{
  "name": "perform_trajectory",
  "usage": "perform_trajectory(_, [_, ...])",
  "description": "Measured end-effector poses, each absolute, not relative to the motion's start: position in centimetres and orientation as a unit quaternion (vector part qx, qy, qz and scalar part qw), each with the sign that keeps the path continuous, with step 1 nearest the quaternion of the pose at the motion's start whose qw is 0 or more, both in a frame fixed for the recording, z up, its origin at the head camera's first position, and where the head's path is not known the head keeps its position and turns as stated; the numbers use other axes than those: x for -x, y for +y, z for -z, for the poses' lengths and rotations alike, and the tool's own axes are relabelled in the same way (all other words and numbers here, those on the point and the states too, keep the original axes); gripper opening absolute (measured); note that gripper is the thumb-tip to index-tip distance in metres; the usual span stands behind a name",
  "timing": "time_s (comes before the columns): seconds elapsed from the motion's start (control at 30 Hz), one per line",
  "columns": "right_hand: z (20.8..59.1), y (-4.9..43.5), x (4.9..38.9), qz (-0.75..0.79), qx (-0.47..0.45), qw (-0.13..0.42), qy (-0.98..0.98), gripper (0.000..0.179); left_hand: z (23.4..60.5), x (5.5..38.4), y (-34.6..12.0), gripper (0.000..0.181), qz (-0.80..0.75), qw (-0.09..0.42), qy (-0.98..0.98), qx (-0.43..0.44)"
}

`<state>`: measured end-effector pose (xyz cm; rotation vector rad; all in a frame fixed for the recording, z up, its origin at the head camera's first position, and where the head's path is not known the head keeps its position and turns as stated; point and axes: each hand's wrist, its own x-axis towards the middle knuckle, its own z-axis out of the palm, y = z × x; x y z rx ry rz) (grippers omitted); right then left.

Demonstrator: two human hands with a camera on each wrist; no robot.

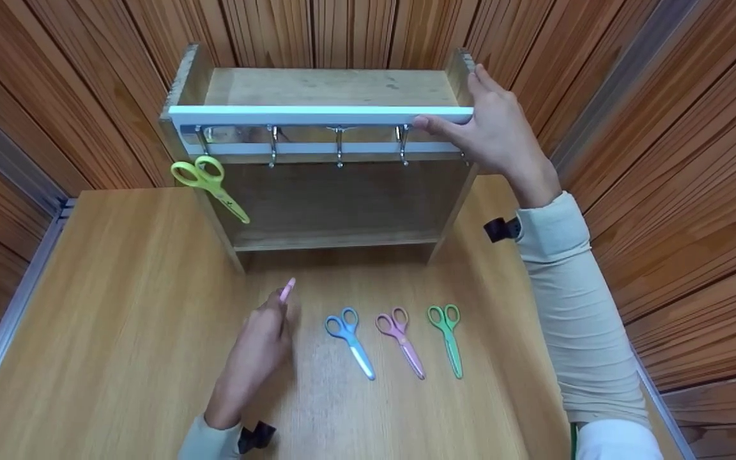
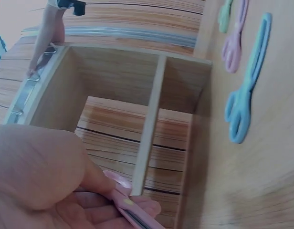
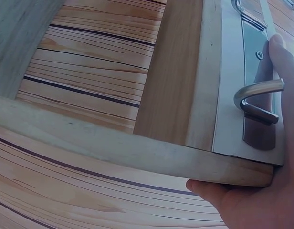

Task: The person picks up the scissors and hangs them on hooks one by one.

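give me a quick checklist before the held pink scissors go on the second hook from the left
1. Left grip holding scissors: ok
2. Right grip on the shelf corner: ok
3. Second hook free: ok
4. Yellow scissors clear of that hook: ok, hanging from the leftmost
5. Held scissors at hook height: not ok, well below
6. Hook firmly fixed: cannot tell

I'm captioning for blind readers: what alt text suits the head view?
The left hand holds pink scissors over a table while the right hand grips a rack at its top right corner. Yellow-green scissors hang from the leftmost hook; blue, mauve and green scissors lie in a row on the table.
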<state>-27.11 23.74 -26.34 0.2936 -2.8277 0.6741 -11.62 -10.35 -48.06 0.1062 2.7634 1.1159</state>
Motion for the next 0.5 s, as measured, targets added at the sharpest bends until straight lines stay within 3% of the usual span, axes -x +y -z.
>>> perform_trajectory(0.13, [26.4, 23.8, 27.2, -0.229, -0.101, 0.112, -0.962, 0.124, 47.1, 11.9, -10.6, 0.042, -0.403, 0.060, 0.913, -0.034])
perform_trajectory(0.27, [26.5, 23.8, 27.2, -0.237, -0.101, 0.113, -0.960, 0.122, 46.5, 12.3, -10.7, 0.042, -0.444, 0.008, 0.894, -0.059])
perform_trajectory(0.5, [26.3, 23.8, 27.2, -0.233, -0.098, 0.108, -0.962, 0.124, 45.0, 13.0, -10.7, 0.025, -0.493, -0.058, 0.864, -0.079])
